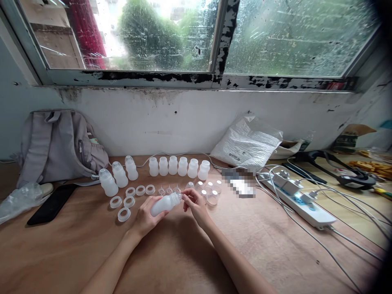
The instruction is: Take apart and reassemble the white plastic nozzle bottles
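Tilted above the table, a frosted white baby bottle [162,205] lies in my left hand [146,217], its fingers wrapped round the body. The bottle's neck points right, toward my right hand [195,206]. That hand's fingertips pinch a small clear bottle nipple [179,196] at the neck; how it sits there is partly hidden. Just behind are several clear nipples [169,190] on the table. White collar rings [124,214] lie to the left of my left hand. Clear domed caps [212,197] stand beyond my right hand.
Open bottles [173,165] stand in a row at the back, and three topped bottles [108,182] stand left. A black phone [52,204] and grey backpack [58,143] are farther left. A silvery plastic bag [248,141], white power strip [301,204] and loose cables lie right.
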Demonstrator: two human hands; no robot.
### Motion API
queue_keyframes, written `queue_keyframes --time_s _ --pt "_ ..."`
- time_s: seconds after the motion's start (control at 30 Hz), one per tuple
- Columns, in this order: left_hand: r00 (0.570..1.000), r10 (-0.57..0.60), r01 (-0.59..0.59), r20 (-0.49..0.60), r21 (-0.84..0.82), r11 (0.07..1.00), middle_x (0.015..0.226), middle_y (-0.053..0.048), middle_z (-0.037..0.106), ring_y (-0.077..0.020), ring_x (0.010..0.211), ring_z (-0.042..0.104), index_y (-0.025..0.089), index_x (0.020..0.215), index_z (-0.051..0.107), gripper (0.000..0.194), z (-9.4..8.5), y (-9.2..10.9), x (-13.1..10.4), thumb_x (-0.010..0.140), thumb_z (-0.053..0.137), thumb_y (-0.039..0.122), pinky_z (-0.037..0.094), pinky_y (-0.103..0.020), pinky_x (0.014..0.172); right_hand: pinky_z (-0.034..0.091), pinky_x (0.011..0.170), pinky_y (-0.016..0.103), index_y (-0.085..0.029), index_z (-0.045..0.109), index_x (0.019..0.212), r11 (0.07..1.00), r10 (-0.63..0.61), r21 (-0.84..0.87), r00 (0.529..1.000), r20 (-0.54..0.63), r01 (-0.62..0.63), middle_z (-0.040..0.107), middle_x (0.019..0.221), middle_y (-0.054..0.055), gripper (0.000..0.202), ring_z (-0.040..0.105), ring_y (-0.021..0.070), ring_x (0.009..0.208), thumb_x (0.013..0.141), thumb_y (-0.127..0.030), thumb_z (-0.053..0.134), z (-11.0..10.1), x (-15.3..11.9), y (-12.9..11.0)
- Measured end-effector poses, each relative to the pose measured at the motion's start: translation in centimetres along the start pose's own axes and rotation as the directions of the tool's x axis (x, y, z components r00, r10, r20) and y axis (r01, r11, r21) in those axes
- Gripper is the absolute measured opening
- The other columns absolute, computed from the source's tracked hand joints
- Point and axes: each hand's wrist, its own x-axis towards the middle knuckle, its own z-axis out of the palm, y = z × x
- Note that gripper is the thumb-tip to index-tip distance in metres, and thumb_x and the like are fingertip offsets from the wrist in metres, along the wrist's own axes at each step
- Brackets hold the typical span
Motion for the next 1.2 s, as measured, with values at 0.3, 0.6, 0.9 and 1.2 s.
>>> queue_keyframes --time_s 0.3,0.6,0.9,1.2 --pt "0.999 0.030 -0.030 0.043 -0.011 0.999 0.102 -0.006 0.058 -0.0219 0.094 0.055 0.024 0.105 0.052 0.038 0.06 -0.16 -0.20 0.071 0.058 0.040 0.045 -0.035 0.081 0.032 0.036 0.019 -0.019 0.042 0.061 0.987 0.004 -0.161 1.000 0.000 -0.004 0.045 0.052 -0.004 0.033 0.040 0.0065 0.038 0.078 -0.047 0.047 0.04 -0.13 0.21" --pt "0.995 0.074 -0.074 0.071 -0.006 0.997 0.102 -0.006 0.059 -0.0200 0.094 0.055 0.023 0.106 0.052 0.038 -0.04 0.00 -0.28 0.071 0.058 0.039 0.046 -0.031 0.080 0.018 0.035 0.021 -0.019 0.035 0.045 0.978 0.025 -0.206 1.000 0.005 -0.023 0.031 0.035 -0.007 0.045 0.028 0.0055 0.033 0.078 -0.047 0.048 -0.04 -0.02 0.00" --pt "0.998 -0.001 0.003 0.067 -0.028 1.000 0.100 -0.006 0.060 -0.0197 0.091 0.057 0.021 0.101 0.054 0.033 -0.34 0.07 -0.08 0.073 0.056 0.040 0.046 -0.030 0.077 0.026 0.034 0.020 -0.020 0.043 0.068 0.997 0.053 -0.061 0.997 0.064 -0.049 0.046 0.056 -0.006 0.027 0.037 0.0057 0.035 0.077 -0.044 0.050 0.14 -0.20 -0.46" --pt "0.993 0.019 -0.012 0.113 -0.056 0.998 0.093 -0.006 0.060 -0.0192 0.086 0.057 0.019 0.099 0.055 0.034 -0.34 0.40 -0.22 0.073 0.055 0.041 0.046 -0.030 0.075 0.017 0.034 0.019 -0.019 0.031 0.050 0.993 0.108 -0.055 0.992 0.057 -0.105 0.029 0.039 -0.008 0.041 0.025 0.0040 0.034 0.076 -0.043 0.052 -0.06 -0.08 -0.31"
